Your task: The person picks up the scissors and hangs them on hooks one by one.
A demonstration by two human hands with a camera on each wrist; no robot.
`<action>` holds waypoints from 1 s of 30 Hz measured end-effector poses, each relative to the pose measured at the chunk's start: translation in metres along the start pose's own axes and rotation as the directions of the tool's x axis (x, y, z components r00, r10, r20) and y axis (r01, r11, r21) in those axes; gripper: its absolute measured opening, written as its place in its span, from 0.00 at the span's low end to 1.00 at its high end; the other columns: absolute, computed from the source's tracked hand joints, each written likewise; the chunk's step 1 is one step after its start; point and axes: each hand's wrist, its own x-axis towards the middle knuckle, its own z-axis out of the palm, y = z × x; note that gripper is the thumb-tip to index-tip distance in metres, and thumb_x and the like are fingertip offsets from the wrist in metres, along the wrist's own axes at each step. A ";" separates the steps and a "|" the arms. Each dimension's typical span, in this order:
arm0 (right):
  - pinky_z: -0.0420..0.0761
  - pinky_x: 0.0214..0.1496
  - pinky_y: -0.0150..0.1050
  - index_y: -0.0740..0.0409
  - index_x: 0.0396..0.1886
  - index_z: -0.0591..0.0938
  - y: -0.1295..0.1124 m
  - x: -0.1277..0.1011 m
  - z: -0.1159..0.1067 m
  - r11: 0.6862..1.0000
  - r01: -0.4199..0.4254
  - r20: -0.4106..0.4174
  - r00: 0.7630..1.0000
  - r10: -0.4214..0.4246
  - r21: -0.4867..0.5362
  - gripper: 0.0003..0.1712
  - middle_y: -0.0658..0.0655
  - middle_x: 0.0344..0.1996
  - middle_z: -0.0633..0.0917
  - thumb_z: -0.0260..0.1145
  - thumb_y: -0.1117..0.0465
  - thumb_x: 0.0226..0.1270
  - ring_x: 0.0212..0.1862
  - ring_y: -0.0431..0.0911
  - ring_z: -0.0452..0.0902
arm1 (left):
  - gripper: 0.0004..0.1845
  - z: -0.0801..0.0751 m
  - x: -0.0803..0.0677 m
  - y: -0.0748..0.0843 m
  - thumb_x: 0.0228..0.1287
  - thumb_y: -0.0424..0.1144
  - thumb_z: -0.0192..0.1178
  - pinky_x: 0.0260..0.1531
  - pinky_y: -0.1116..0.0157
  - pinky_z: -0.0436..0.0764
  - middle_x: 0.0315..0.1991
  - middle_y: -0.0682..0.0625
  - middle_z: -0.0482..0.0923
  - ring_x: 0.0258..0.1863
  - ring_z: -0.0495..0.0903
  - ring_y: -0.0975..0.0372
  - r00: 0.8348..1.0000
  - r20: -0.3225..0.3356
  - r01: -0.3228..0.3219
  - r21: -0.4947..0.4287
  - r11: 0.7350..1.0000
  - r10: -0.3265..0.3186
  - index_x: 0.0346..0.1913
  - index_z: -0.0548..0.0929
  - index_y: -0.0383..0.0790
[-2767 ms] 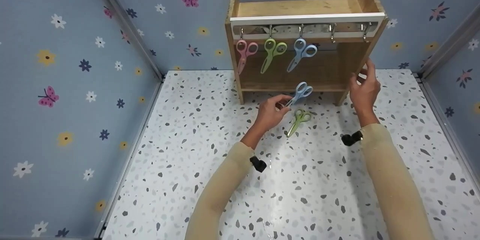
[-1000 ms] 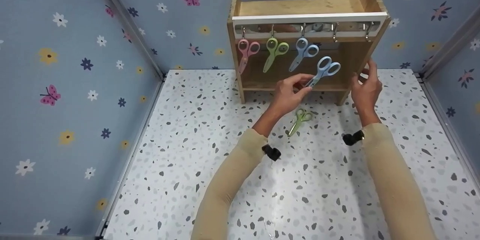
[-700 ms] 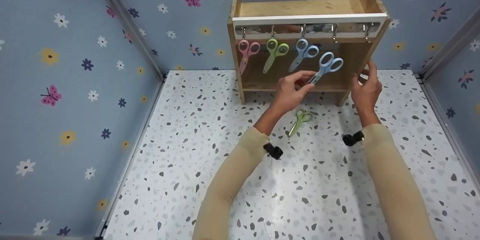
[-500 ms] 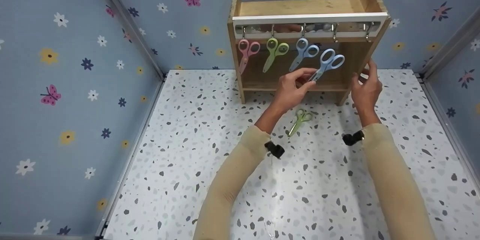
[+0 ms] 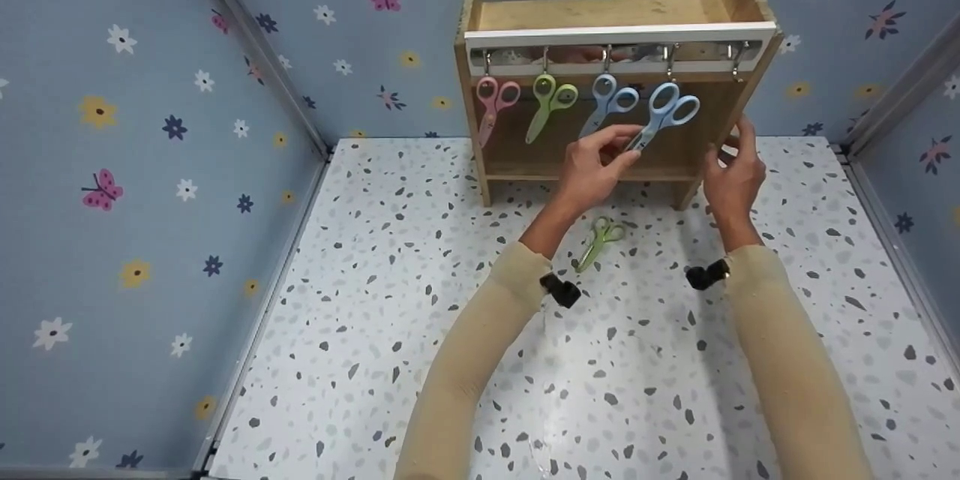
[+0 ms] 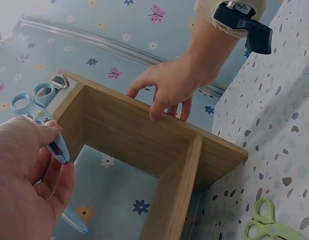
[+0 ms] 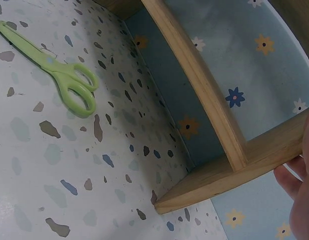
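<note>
By its blades, my left hand (image 5: 592, 169) pinches light blue scissors (image 5: 664, 111), handles up. One handle loop overlaps the lower end of the fourth hook (image 5: 670, 64) in the head view; in the left wrist view the scissors (image 6: 39, 107) are close to a hook (image 6: 59, 81). My right hand (image 5: 733, 180) grips the right side panel of the wooden rack (image 5: 622, 11), thumb towards the front edge. Pink scissors (image 5: 491, 109), green scissors (image 5: 551, 106) and another blue pair (image 5: 604, 101) hang on the three left hooks. My left fingers partly hide that blue pair's blades.
Loose green scissors (image 5: 600, 242) lie on the speckled white table (image 5: 390, 300) before the rack. The rightmost hook (image 5: 737, 64) holds nothing. Patterned blue walls (image 5: 150, 165) enclose the back and sides.
My left hand has lifted the blue scissors from low over the table, up and rightward to the fourth hook. The right hand has stayed on the rack's side.
</note>
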 end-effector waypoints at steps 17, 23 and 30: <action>0.83 0.79 0.48 0.41 0.89 0.68 0.002 0.000 0.001 1.000 0.015 -0.020 1.000 -0.015 0.004 0.36 0.50 0.81 0.82 0.62 0.63 0.88 0.77 0.50 0.83 | 0.17 0.013 0.010 0.003 0.81 0.33 0.68 0.41 0.76 0.78 0.51 0.39 0.93 0.39 0.81 0.69 0.999 -0.040 -0.003 0.006 1.000 0.003 0.68 0.89 0.37; 0.83 0.80 0.48 0.39 0.89 0.68 0.002 0.000 0.000 1.000 0.007 -0.006 1.000 -0.007 0.011 0.36 0.51 0.81 0.81 0.62 0.61 0.88 0.78 0.51 0.82 | 0.18 0.016 0.013 0.001 0.82 0.33 0.68 0.41 0.76 0.77 0.50 0.40 0.92 0.39 0.79 0.69 0.999 -0.053 0.005 0.007 1.000 -0.005 0.68 0.88 0.36; 0.81 0.81 0.49 0.39 0.89 0.67 0.002 0.001 0.000 1.000 -0.002 0.009 1.000 0.002 0.009 0.36 0.52 0.83 0.79 0.61 0.61 0.89 0.79 0.52 0.81 | 0.17 0.019 0.014 0.001 0.81 0.33 0.68 0.41 0.77 0.77 0.49 0.41 0.92 0.38 0.78 0.69 0.997 -0.068 0.023 0.015 1.000 -0.022 0.68 0.88 0.37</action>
